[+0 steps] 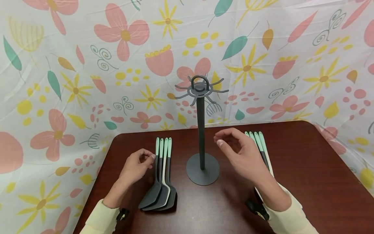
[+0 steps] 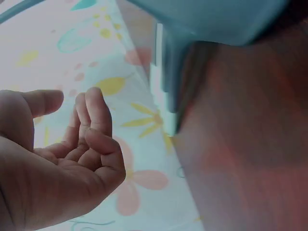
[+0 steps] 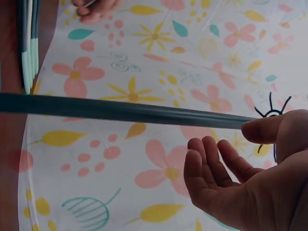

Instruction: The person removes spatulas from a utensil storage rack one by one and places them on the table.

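Several turners (image 1: 155, 196) with dark grey heads and mint-green handle ends lie side by side at the left. My left hand (image 1: 137, 167) is beside their handles, fingers loosely bent; in the left wrist view nothing is in that hand (image 2: 72, 161). A dark grey utensil stand (image 1: 201, 130) stands upright in the middle, its round base on the table. To the right of its pole hovers my right hand (image 1: 245, 156), loosely curved and holding nothing. Beyond it lie several mint-handled utensils (image 1: 263, 143), their lower parts mostly hidden by the right hand and forearm.
A ring of bare hooks (image 1: 200, 89) and a top loop crown the stand. The dark reddish-brown table (image 1: 204, 211) meets a flower-patterned cloth (image 1: 131, 81) behind and at both sides. Dark wrist straps (image 1: 257, 209) show near the cream sleeves (image 1: 100, 217).
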`<move>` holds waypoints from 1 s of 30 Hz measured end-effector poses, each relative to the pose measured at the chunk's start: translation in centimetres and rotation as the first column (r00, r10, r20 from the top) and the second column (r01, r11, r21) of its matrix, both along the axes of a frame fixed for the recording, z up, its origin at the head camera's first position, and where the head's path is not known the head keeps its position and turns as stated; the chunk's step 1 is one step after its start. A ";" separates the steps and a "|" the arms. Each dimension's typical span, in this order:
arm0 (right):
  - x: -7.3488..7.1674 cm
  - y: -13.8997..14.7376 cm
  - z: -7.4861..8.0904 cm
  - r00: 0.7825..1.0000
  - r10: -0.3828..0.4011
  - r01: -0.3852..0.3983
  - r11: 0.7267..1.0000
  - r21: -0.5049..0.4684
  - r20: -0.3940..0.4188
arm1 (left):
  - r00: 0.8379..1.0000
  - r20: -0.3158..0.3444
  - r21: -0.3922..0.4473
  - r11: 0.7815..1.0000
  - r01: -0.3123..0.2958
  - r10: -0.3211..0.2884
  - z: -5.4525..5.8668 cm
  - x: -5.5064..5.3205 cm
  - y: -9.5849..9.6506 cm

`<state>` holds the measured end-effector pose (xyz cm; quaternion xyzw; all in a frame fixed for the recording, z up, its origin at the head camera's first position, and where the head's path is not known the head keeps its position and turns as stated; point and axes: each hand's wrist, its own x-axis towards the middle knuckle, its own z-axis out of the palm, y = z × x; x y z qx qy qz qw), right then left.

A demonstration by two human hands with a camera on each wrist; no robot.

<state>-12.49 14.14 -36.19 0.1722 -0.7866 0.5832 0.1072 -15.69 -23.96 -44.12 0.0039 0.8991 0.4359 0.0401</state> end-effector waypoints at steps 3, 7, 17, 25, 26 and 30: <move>0.6 0.8 -0.1 1.000 -0.027 0.027 0.999 0.036 0.002 | 0.997 -0.075 0.004 1.000 0.010 -0.010 0.8 0.4 0.1; 1.0 2.3 -0.1 0.998 -0.066 0.066 0.992 0.105 0.002 | 0.984 -0.179 -0.031 0.999 0.016 -0.021 1.2 0.7 -0.1; 0.2 8.0 -1.8 0.993 -0.107 0.118 0.940 0.319 -0.052 | 0.946 -0.323 -0.115 0.993 -0.041 0.001 0.6 0.2 -1.2; -1.2 12.9 -3.7 0.972 -0.187 0.228 0.892 0.390 -0.141 | 0.915 -0.402 -0.199 0.977 -0.073 -0.014 0.1 -0.3 -2.0; -1.4 13.4 -4.0 0.969 -0.195 0.241 0.888 0.393 -0.154 | 0.910 -0.413 -0.208 0.975 -0.079 -0.014 0.0 -0.4 -2.2; -2.5 15.5 -5.5 0.952 -0.235 0.300 0.849 0.435 -0.196 | 0.888 -0.459 -0.241 0.964 -0.114 -0.009 -0.3 -0.7 -2.6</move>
